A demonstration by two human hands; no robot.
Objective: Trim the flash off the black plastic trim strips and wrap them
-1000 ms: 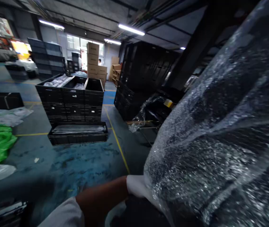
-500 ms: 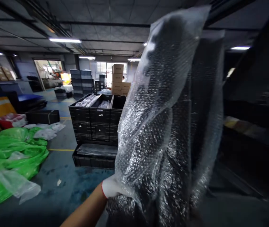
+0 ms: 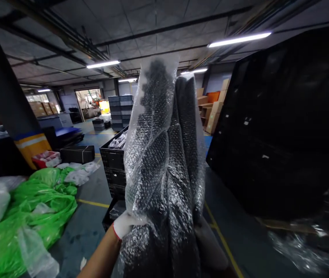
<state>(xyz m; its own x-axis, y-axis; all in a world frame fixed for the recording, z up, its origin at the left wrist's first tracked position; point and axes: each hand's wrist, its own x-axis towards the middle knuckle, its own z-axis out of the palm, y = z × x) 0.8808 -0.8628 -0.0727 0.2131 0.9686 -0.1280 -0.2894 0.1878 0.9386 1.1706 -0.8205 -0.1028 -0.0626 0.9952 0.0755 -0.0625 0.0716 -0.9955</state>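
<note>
Long dark parts in bubble wrap [image 3: 153,154] stand upright close in front of me, side by side as a bundle. What the parts are inside the bubble wrap I cannot make out. My left hand [image 3: 128,224], in a white glove with a red cuff edge, grips the bundle's left side low down, its thumb across the wrap. On the opposite side, my right hand [image 3: 211,243], also gloved, presses against the bundle in shadow; its fingers are partly hidden behind the wrap.
Stacked black crates [image 3: 112,166] stand just behind the bundle. At left lie green plastic sheeting [image 3: 39,204] and a red box [image 3: 46,159] by a pillar [image 3: 14,88]. A tall black stack [image 3: 263,127] rises at right, with clear plastic film [image 3: 306,239] near its foot.
My view has turned to the right, bringing the tall black stack in. The bundle now stands more upright and farther from my face, still between both hands.
</note>
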